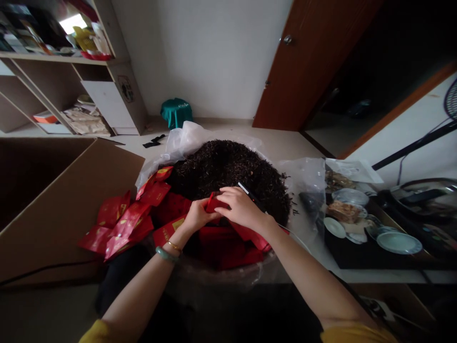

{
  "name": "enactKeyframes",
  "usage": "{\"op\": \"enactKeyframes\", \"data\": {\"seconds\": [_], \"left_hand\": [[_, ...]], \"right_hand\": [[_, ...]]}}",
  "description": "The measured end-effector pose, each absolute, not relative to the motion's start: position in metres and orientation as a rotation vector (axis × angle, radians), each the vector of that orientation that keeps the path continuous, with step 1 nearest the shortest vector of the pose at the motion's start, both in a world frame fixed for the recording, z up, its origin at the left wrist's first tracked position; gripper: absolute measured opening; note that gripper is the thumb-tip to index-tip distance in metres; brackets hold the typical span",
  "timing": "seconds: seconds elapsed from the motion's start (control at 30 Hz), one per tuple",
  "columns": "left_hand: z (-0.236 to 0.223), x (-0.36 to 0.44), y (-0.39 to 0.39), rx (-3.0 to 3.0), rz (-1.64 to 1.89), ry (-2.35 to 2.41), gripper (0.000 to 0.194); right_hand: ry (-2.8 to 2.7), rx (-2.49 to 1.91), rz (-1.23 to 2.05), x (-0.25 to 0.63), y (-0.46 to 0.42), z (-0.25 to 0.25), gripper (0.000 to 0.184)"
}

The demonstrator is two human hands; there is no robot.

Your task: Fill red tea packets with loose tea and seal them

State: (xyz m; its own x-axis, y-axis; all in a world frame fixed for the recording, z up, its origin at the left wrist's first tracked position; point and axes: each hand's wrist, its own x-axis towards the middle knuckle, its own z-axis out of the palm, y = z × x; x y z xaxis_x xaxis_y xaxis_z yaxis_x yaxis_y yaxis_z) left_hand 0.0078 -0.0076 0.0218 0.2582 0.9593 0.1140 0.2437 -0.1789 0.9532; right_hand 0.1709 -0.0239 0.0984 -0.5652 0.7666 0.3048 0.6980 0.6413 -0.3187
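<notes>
A small red packet (213,204) is between my two hands, near the middle of the view. The fingers of my left hand (200,215) are closed on its left side. My right hand (240,206) bends over its right side, fingertips against it. Just beyond them rises a large heap of dark dried tea leaves (228,164) in a clear plastic bag (189,138). Red cloth or packets (221,245) lie under my hands. Several shiny red packets (130,221) are piled to the left. Partly behind my right hand is a slim dark object (247,190) with a white end, its kind unclear.
An open cardboard box (71,200) stands at the left. On the right, a dark tray (353,255) bears bowls and a lid beside bagged dried goods (344,209). Farther back are a green-covered stool or bin (176,113), shelves (57,59) and a brown door (310,52).
</notes>
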Motion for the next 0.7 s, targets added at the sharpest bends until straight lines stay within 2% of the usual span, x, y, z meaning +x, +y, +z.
{"op": "enactKeyframes", "data": {"seconds": [0.1,0.23,0.5,0.63,0.7], "left_hand": [[0.020,0.008,-0.010,1.642,0.967,1.108,0.035],[0.022,0.011,-0.012,1.579,0.962,1.058,0.038],[0.035,0.014,-0.015,1.180,1.104,0.904,0.040],[0.033,0.014,-0.014,1.015,1.189,0.941,0.042],[0.033,0.015,-0.014,0.975,1.204,0.937,0.043]], "right_hand": [[-2.495,-1.226,0.297,0.171,-0.020,0.103,0.007],[-2.504,-1.256,0.369,0.170,-0.016,0.107,0.009],[-2.187,-1.235,0.599,0.171,-0.018,0.089,0.022],[-1.814,-1.239,0.558,0.170,-0.015,0.066,0.047],[-1.699,-1.285,0.661,0.170,-0.014,0.057,0.044]]}}
